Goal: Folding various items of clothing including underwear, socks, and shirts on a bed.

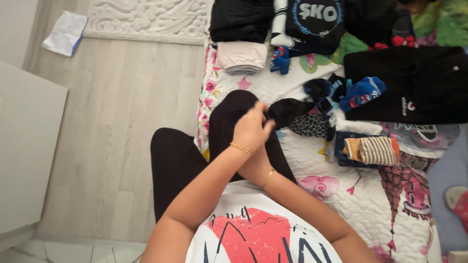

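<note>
L hand [251, 129] pinching a black sock [287, 111] over the knee at the bed [370, 195] edge, R hand [254, 168] just under it w/ grip hidden so can't tell, patterned sock [312, 125] beside, striped socks [373, 150] near.

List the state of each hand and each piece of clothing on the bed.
Left hand: raised, gripping the black sock.
Right hand: under the left, mostly hidden.
Black sock: bunched, one end held.
Striped socks: rolled together.
Blue sock: loose, lying flat.
Beige cloth: folded.
Black shirt: folded flat.
</note>
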